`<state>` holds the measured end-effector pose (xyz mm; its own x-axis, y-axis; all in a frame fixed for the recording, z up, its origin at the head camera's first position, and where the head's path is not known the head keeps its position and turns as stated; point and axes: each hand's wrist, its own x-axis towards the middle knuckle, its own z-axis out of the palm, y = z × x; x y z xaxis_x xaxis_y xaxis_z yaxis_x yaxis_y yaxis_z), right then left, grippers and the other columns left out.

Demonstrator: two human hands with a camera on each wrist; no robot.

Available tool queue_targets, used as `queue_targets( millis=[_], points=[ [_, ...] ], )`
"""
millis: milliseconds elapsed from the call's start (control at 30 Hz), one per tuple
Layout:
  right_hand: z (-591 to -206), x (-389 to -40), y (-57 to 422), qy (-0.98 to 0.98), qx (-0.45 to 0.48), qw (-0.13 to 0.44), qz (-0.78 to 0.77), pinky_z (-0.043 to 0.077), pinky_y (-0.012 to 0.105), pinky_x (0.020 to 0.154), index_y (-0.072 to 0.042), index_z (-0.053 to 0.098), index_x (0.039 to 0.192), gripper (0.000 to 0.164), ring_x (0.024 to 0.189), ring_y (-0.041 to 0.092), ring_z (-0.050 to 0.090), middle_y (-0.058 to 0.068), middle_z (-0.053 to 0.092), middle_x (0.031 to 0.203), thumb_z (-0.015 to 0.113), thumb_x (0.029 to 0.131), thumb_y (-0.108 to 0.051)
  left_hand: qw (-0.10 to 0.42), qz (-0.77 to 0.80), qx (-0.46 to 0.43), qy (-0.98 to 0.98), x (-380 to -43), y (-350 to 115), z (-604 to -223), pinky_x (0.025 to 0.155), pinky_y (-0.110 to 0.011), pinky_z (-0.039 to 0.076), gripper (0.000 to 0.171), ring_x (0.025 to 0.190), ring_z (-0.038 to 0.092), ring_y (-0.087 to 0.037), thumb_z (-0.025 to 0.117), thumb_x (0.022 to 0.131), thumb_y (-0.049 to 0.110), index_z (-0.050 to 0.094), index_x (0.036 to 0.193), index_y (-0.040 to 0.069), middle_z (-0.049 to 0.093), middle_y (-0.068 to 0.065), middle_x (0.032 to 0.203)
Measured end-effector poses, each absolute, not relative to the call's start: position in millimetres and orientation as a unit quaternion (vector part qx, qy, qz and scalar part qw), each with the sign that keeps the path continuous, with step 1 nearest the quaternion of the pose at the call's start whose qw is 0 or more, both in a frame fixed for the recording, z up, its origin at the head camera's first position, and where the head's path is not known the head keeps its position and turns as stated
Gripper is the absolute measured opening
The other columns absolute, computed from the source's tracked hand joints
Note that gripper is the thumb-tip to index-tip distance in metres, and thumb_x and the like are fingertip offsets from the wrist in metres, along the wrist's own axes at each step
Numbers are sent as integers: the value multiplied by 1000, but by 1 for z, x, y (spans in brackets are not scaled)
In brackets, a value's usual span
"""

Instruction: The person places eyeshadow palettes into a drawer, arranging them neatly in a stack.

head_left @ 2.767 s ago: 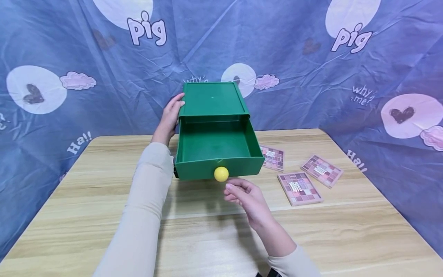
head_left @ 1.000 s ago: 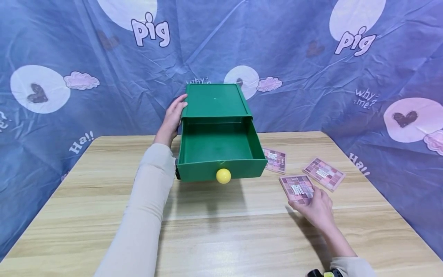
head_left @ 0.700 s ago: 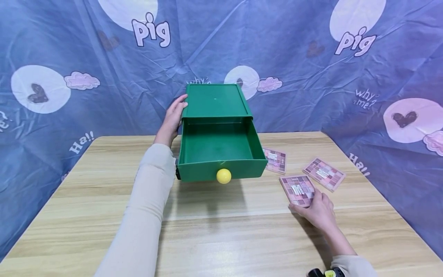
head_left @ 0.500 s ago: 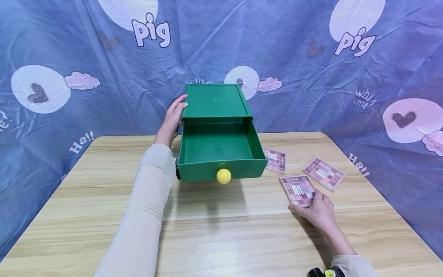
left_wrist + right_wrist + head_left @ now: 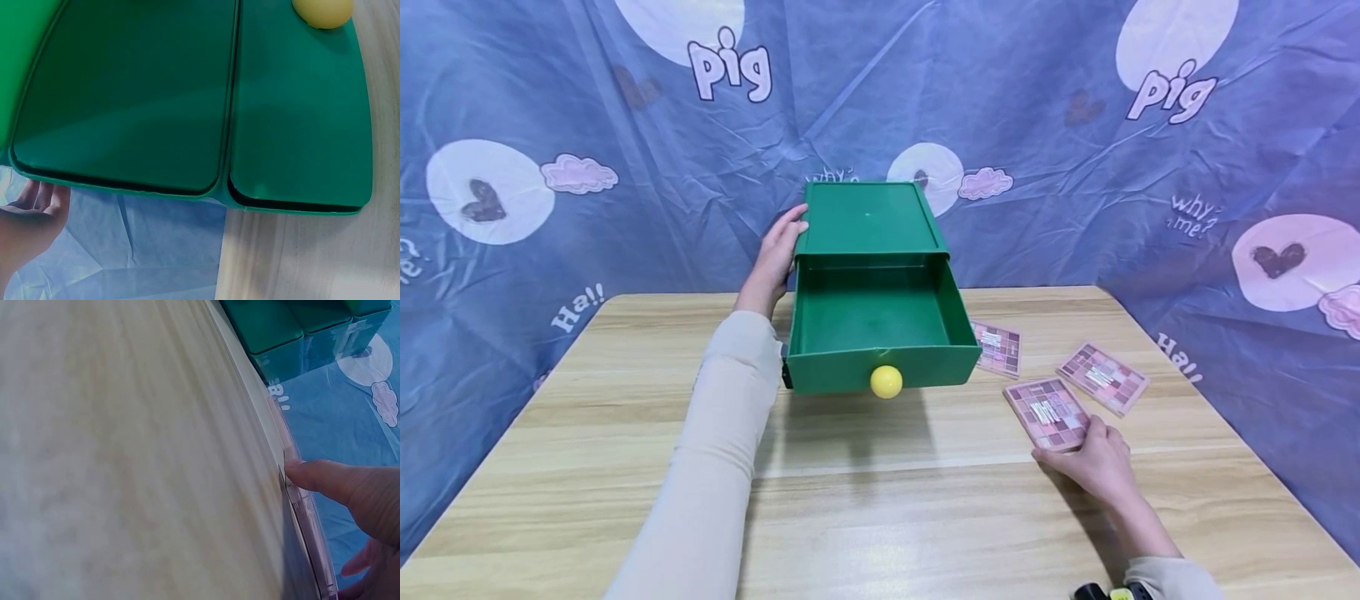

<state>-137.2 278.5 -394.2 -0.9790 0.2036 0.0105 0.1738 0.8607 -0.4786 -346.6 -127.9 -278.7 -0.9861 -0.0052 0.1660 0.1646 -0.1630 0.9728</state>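
Head view: left hand lies along the left side of a green drawer unit, fingers loosely extended, not wrapped round; probably steadying it. Drawer stands pulled out toward the person, yellow knob in front, so its inside is reachable from above. Right hand holds the nearest palette by its near right corner, perhaps because a thin, flat case offers only its edges. A second palette lies just behind; a third palette sits beside the drawer. Wood-grain table; printed blue cloth hangs behind and at the right.

Left wrist: fingertips pass behind the unit's edge; pressure cannot be told.

Right wrist: narrow grip, thumb against the palette's rim. Whether that corner is raised, cannot tell.
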Motion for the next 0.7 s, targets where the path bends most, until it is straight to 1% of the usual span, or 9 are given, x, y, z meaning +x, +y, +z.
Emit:
queue_targets(
  millis=[167,233,300,367,467,600,633,700],
  points=[
    [-392,-138,280,-966,-89,17,244,28,59,79,28,16,117,114,92,55,33,46,27,104,73,56,-49,60,-761,-56,-644,-348,-127,-278,81,-29,36,41,98,44,-16,46,86,21,45,127,20,40,-1,126],
    [-391,-138,281,-966,-84,14,244,30,57,78,28,19,115,111,90,53,36,45,31,103,74,56,-49,62,-759,-53,-646,-348,-128,-278,77,-28,37,41,94,45,-16,46,86,21,45,127,20,40,0,126],
    [-390,-139,282,-966,-78,16,245,32,56,78,28,22,113,108,88,51,40,42,34,101,74,56,-48,62,-759,-52,-646,-347,-128,-278,78,-28,36,40,95,45,-15,47,86,22,45,126,21,40,1,126],
    [-389,-140,283,-966,-72,17,246,34,55,76,27,25,110,104,86,48,42,39,38,98,74,56,-48,60,-758,-53,-648,-347,-128,-278,81,-29,36,41,99,44,-16,46,86,22,45,127,21,38,1,127],
    [-389,-140,285,-965,-66,22,252,36,53,74,23,32,106,96,82,42,46,34,42,95,74,56,-46,54,-759,-53,-646,-346,-128,-277,86,-33,34,41,106,41,-15,47,86,23,45,127,22,37,1,128],
    [-391,-141,285,-963,-61,31,259,38,49,70,16,39,100,84,78,36,49,27,48,90,75,56,-46,48,-760,-53,-646,-346,-129,-276,88,-36,32,41,109,39,-16,47,87,24,44,127,22,36,1,128],
    [-391,-141,285,-963,-61,33,259,38,49,70,15,40,100,83,78,36,49,26,48,90,75,56,-46,47,-761,-54,-645,-346,-129,-277,89,-36,32,41,109,38,-15,47,87,24,44,127,22,36,1,128],
    [-391,-141,284,-964,-60,36,255,37,50,71,16,39,102,87,80,38,48,28,48,92,75,55,-47,45,-761,-55,-645,-346,-129,-277,89,-37,31,41,110,38,-15,47,87,24,44,127,23,36,1,128]
  ],
)
